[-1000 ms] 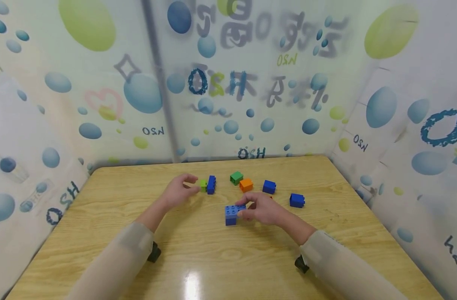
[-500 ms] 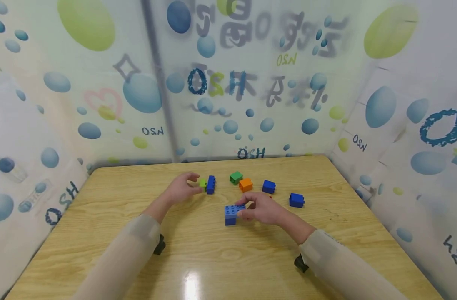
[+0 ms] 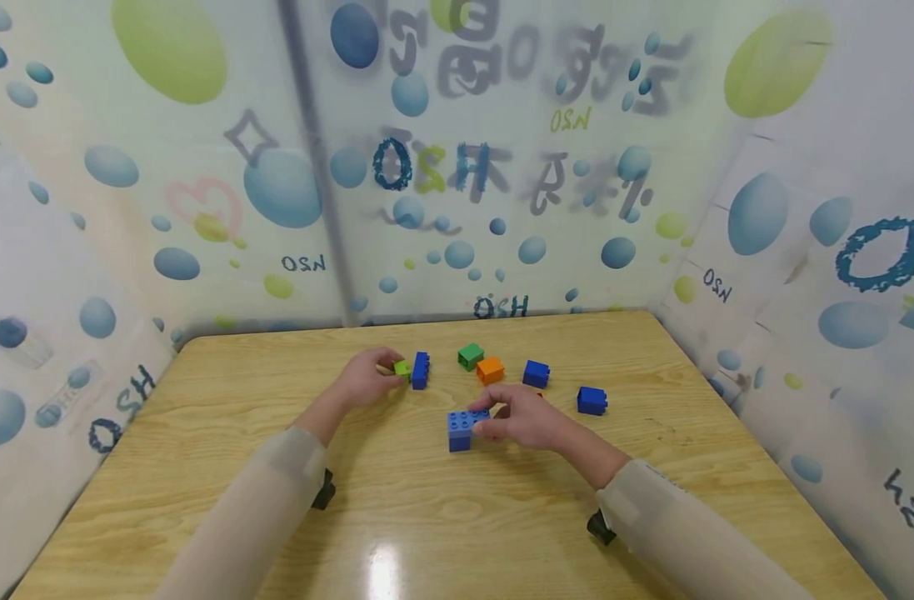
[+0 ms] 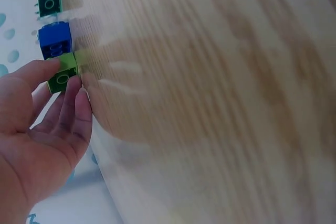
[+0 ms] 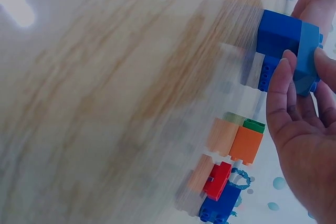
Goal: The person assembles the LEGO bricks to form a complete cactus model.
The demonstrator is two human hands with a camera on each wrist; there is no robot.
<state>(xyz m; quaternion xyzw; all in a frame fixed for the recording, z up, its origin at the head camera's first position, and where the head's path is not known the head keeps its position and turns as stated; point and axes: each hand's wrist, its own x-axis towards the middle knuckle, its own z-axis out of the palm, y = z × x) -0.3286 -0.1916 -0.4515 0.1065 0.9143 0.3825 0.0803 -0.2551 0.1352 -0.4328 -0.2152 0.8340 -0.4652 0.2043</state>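
Observation:
In the head view my left hand (image 3: 365, 380) pinches a small lime-green toy brick (image 3: 402, 368) between thumb and fingers. The left wrist view shows the brick's hollow underside (image 4: 62, 80), with the thumb at its top edge. Right beside it lies a long blue brick (image 3: 421, 371). My right hand (image 3: 527, 418) grips a light blue studded brick (image 3: 460, 420), which sits on top of a dark blue brick (image 3: 460, 442). From the right wrist view, thumb and fingers hold the light blue brick (image 5: 306, 59) at one end.
Behind the right hand lie a green brick (image 3: 470, 357), an orange brick (image 3: 490, 370) and a blue brick (image 3: 536, 374). Another blue brick (image 3: 592, 401) lies farther right. A red brick (image 5: 217, 181) is mostly hidden by the hand in the head view. Patterned curtains (image 3: 457, 250) border the wooden table (image 3: 397, 517).
My left hand has moved slightly right to the lime-green brick and taken hold of it; the brick now looks tilted and shifted a little left. The right hand stays on the light blue brick.

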